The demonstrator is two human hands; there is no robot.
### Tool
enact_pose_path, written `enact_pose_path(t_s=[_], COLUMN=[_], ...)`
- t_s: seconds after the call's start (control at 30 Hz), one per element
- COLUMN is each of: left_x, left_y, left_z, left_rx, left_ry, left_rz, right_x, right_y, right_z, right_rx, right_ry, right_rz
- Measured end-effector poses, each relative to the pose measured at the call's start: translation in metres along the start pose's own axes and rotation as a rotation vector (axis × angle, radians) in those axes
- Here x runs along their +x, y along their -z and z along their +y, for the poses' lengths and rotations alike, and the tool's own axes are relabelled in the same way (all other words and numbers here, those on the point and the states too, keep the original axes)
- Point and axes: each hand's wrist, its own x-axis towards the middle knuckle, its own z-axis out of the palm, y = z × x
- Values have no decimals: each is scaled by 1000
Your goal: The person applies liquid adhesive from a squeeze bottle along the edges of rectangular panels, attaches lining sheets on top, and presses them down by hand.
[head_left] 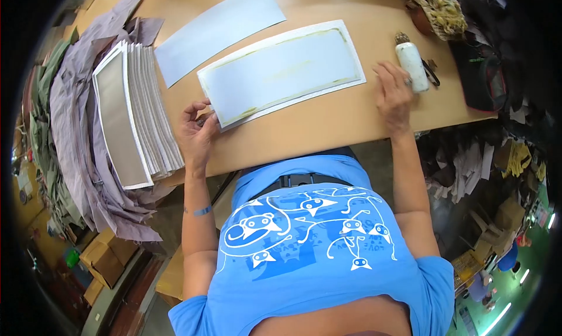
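A pale blue rectangular card (281,72) lies on a slightly larger white-edged panel (358,69); yellowish smears run along the card's borders. At its near left corner, my left hand (196,131) pinches the edge between thumb and fingers, and the corner looks slightly raised. Off the right end of the card, my right hand (393,99) hovers with loosely bent fingers apart and nothing visible in them. Just beyond those fingers lies a white bottle (413,66) with a brownish, crusted tip. A second plain pale card (219,34) rests behind the first.
On the left stands a row of white-edged panels (123,116) with grey-brown faces, beside heaped mauve and green cloth (82,125). A black pouch (480,72) and a yellowish textured bundle (436,11) sit at the right. The table's front edge (281,160) runs close to my body.
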Motion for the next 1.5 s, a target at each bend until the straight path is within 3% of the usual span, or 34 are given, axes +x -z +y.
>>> enact_pose_path(t_s=[0.27, 0.63, 0.77, 0.9, 1.2, 1.3, 1.4, 1.5], left_x=[6, 14, 18, 19, 22, 22, 24, 21], left_y=[-12, -5, 2, 1, 8, 10, 18, 16], left_z=[14, 15, 18, 21, 15, 14, 19, 42], left_rx=[655, 1053, 960, 757, 557, 511, 779, 594], left_ry=[-364, -746, -654, -429, -309, -230, -446, -365], left_rz=[-27, -151, -97, -89, -114, -105, -90, -60], right_x=[16, 18, 19, 24, 31, 35, 37, 52], right_y=[-13, -11, -12, -11, -29, -28, -26, -12], right_z=[-6, 1, 2, -1, -2, -7, -7, -10], right_rx=[308, 366, 478, 511, 574, 725, 657, 889], right_ry=[-114, -104, -237, -288, -280, -425, -390, -354], right_rz=[-113, -138, -145, -148, 9, -4, -13, 87])
